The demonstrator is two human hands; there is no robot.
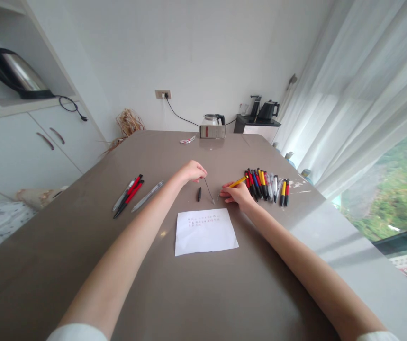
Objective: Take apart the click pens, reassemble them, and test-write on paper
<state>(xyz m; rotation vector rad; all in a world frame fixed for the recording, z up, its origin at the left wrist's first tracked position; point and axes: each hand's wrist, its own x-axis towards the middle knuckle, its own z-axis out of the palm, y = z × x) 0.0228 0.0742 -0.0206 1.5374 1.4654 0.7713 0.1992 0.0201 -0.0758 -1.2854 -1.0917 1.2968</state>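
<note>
Pinched in the fingers of my left hand [193,171] is the upper end of a thin dark pen refill [208,190], which slants down toward the table with its pale tip lowest. My right hand [236,192] grips a yellow pen barrel [239,181] that points up and right. Something small and thin shows by the right fingertips, too small to make out. Between the hands lies a black pen grip section [199,194]. Closer to me, a white sheet of paper [206,239] bears several lines of reddish handwriting.
A row of several pens [263,184] lies right of my right hand. Red-and-black pens [129,195] and a clear plastic sleeve [148,196] lie on the left. At the table's far edge stand a glass pot [212,120] and a crumpled wrapper [187,140].
</note>
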